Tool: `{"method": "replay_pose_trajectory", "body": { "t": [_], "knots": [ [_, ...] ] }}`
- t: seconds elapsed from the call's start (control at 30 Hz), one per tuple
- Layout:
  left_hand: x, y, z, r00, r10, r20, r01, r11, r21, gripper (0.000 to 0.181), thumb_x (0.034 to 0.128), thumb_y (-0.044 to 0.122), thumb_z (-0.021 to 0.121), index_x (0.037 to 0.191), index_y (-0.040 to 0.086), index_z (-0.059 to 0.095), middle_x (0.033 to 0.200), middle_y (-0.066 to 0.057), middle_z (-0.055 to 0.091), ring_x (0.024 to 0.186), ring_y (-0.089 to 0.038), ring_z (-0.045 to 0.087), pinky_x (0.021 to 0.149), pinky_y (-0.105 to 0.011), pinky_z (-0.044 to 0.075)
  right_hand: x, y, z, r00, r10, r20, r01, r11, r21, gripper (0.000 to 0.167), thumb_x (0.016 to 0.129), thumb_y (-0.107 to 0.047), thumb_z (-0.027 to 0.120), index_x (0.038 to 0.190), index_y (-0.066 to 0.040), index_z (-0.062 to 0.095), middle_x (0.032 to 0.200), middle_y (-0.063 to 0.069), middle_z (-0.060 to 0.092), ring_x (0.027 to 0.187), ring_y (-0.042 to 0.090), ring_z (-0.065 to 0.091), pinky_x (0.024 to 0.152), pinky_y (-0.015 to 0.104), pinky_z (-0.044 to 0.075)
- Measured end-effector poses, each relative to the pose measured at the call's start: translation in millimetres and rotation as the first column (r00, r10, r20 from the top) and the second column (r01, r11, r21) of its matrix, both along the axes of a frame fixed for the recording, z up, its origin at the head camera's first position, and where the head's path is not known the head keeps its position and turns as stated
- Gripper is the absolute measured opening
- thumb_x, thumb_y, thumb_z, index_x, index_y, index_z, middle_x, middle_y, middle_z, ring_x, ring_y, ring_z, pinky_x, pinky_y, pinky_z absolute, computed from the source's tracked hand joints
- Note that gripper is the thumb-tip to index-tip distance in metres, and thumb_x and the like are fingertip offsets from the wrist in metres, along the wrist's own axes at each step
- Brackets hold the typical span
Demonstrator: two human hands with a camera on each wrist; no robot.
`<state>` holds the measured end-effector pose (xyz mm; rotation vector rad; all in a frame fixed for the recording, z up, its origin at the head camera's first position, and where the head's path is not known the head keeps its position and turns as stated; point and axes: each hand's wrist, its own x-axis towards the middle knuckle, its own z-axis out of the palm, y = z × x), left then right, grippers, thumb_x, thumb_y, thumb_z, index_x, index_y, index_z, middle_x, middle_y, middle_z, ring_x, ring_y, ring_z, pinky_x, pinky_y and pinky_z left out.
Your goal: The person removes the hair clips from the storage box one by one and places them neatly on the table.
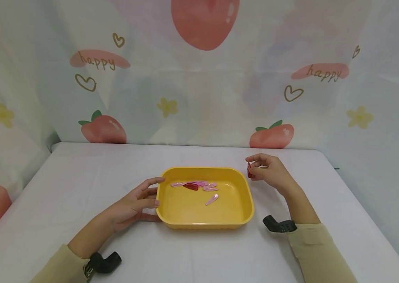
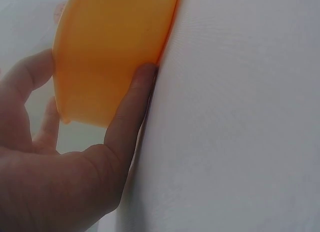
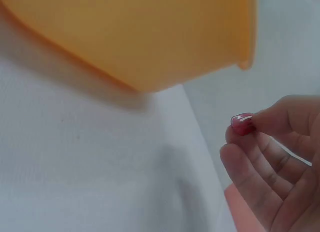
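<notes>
A yellow tray [image 1: 192,214] stands on the table with several pink hair clips [image 1: 212,199] and a dark red clip [image 1: 191,186] lying in it. The left hand [image 1: 132,204] touches the tray's left side with spread, fairly straight fingers; in the left wrist view the fingers [image 2: 131,114] lie along the orange-looking tray wall [image 2: 110,56]. Beyond the tray's right rim, the right hand [image 1: 270,171] pinches a red clip [image 1: 249,170] between thumb and fingertips. The right wrist view shows that red clip [image 3: 242,124] in the right hand [image 3: 280,157], beside the tray wall [image 3: 150,36].
A white cloth [image 1: 89,173] covers the table. Behind it hangs a curtain [image 1: 203,98] printed with fruit, hearts and flowers. Black wrist bands with mounts sit at both sleeves, the right mount [image 1: 278,225] just right of the tray.
</notes>
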<state>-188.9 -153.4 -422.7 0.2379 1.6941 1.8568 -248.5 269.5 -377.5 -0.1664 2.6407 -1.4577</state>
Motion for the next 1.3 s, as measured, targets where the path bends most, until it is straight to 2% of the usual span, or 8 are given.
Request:
{"method": "replay_pose_trajectory", "body": {
  "t": [0.37, 0.53, 0.77, 0.87, 1.13, 1.3],
  "knots": [
    [0.2, -0.6, -0.4, 1.0, 0.003, -0.006, -0.003, 1.0, 0.004, 0.066, 0.098, 0.01, 0.06, 0.155, 0.024, 0.029, 0.158, -0.019, 0.027, 0.127, -0.036, 0.053, 0.094, -0.054, 0.054, -5.6, 6.2, -18.4, 0.998, -0.022, 0.05, 0.019, 0.997, 0.074, 0.035, 0.094, -0.007, 0.062, 0.128, 0.001, 0.059, 0.105, 0.019, 0.064, 0.088, 0.026, 0.065, 0.079, 0.029, 0.061],
    [0.3, -1.0, -0.5, 1.0, 0.0, -0.008, 0.0, 1.0, 0.006, 0.067, 0.0978, 0.01, 0.06, 0.155, 0.024, 0.029, 0.158, -0.019, 0.026, 0.127, -0.035, 0.053, 0.094, -0.054, 0.054, -8.0, 5.6, -22.6, 0.997, -0.013, 0.076, 0.003, 0.99, 0.14, 0.034, 0.094, -0.007, 0.063, 0.127, -0.001, 0.061, 0.103, 0.017, 0.067, 0.084, 0.024, 0.066, 0.079, 0.03, 0.06],
    [0.5, -0.9, -0.8, 1.0, -0.007, -0.003, 0.007, 1.0, 0.016, 0.068, 0.0976, 0.009, 0.06, 0.156, 0.023, 0.028, 0.158, -0.02, 0.025, 0.128, -0.036, 0.053, 0.094, -0.054, 0.054, -7.9, 3.1, -23.6, 0.999, -0.018, 0.03, 0.009, 0.954, 0.3, 0.03, 0.092, -0.008, 0.063, 0.121, -0.002, 0.065, 0.096, 0.012, 0.069, 0.078, 0.02, 0.064, 0.074, 0.029, 0.058],
    [0.4, -0.6, -0.7, 1.0, -0.006, -0.001, 0.006, 1.0, 0.015, 0.068, 0.0978, 0.01, 0.06, 0.156, 0.023, 0.027, 0.158, -0.02, 0.025, 0.128, -0.035, 0.053, 0.094, -0.054, 0.054, -7.2, 1.3, -22.9, 0.999, -0.026, 0.023, 0.017, 0.94, 0.34, 0.028, 0.093, -0.009, 0.064, 0.12, -0.003, 0.066, 0.096, 0.011, 0.069, 0.078, 0.02, 0.062, 0.074, 0.029, 0.056],
    [0.2, 0.0, 0.3, 1.0, -0.001, 0.003, 0.001, 1.0, 0.014, 0.067, 0.0978, 0.01, 0.06, 0.156, 0.023, 0.028, 0.158, -0.02, 0.025, 0.127, -0.035, 0.053, 0.094, -0.054, 0.054, -7.6, 1.2, -21.7, 1.0, -0.026, -0.001, 0.024, 0.931, 0.365, 0.028, 0.092, -0.009, 0.064, 0.119, -0.004, 0.066, 0.092, 0.01, 0.069, 0.077, 0.02, 0.062, 0.072, 0.029, 0.054],
    [0.6, 0.1, 1.5, 1.0, 0.003, 0.008, -0.003, 1.0, 0.013, 0.068, 0.0974, 0.01, 0.061, 0.155, 0.023, 0.028, 0.158, -0.02, 0.025, 0.127, -0.035, 0.053, 0.094, -0.054, 0.054, -5.7, 1.4, -17.2, 1.0, -0.007, 0.007, 0.004, 0.94, 0.342, 0.03, 0.093, -0.01, 0.06, 0.123, -0.005, 0.064, 0.092, 0.009, 0.069, 0.079, 0.022, 0.061, 0.074, 0.03, 0.056]
  ]
}}
